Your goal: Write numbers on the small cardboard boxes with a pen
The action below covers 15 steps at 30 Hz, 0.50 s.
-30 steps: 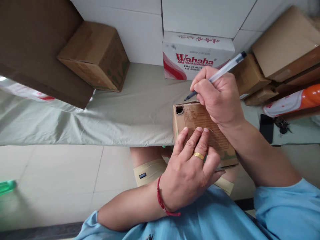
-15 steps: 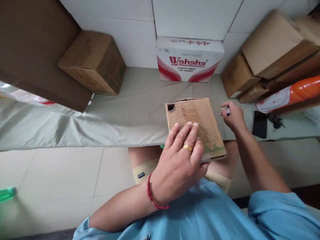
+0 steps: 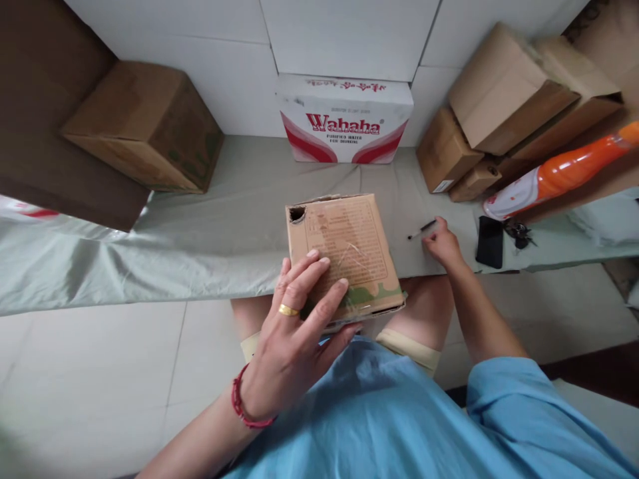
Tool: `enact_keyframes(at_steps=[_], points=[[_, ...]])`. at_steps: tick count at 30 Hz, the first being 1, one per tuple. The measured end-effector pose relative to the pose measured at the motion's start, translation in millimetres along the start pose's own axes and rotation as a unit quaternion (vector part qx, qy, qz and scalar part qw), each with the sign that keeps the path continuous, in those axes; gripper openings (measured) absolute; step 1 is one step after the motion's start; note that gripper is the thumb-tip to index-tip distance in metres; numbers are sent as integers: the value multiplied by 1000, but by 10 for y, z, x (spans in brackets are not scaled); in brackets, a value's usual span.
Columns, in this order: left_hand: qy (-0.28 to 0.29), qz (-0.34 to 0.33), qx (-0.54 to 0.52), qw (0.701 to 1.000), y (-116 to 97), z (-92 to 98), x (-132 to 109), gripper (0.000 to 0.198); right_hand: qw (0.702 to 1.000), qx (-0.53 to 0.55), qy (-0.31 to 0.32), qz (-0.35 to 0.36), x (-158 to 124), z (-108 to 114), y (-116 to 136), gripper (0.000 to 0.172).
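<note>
left hand [image 3: 292, 332] lies flat, fingers spread, on a small printed brown cardboard box [image 3: 344, 249] at centre frame; right hand [image 3: 442, 241] loosely pinches a black-tipped pen [image 3: 421, 230] against the cloth-covered tabletop [image 3: 224, 226].

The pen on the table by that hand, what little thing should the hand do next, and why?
Probably let go and draw back: the right hand rests at the thin pen lying flat on the grey-green tablecloth, while the left hand alone presses the small brown cardboard box.

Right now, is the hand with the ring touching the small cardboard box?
Touching. The head view shows the left hand with fingers spread flat on top of the cardboard box, no gap showing.
</note>
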<state>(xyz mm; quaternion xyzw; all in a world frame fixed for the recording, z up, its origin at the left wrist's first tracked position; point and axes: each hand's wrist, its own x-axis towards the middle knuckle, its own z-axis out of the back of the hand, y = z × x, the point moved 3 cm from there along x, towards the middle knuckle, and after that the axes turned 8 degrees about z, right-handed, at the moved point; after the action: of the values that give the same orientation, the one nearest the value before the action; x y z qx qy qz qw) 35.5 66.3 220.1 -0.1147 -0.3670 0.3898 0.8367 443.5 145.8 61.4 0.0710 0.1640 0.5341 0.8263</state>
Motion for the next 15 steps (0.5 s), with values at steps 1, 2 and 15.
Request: enact_keyframes(at_steps=[1,2,15], points=[[-6,-4,-8,1000,12,-3,-9,47,999,12,-34,-10,-43,49,-106,80],[-14,-9,-18,1000,25,-2,-18,46,996,20,-81,-25,-99,110,-233,77],[-90,-24,-66,993,74,-125,-18,50,933,39,-193,-302,-253,399,-1296,72]])
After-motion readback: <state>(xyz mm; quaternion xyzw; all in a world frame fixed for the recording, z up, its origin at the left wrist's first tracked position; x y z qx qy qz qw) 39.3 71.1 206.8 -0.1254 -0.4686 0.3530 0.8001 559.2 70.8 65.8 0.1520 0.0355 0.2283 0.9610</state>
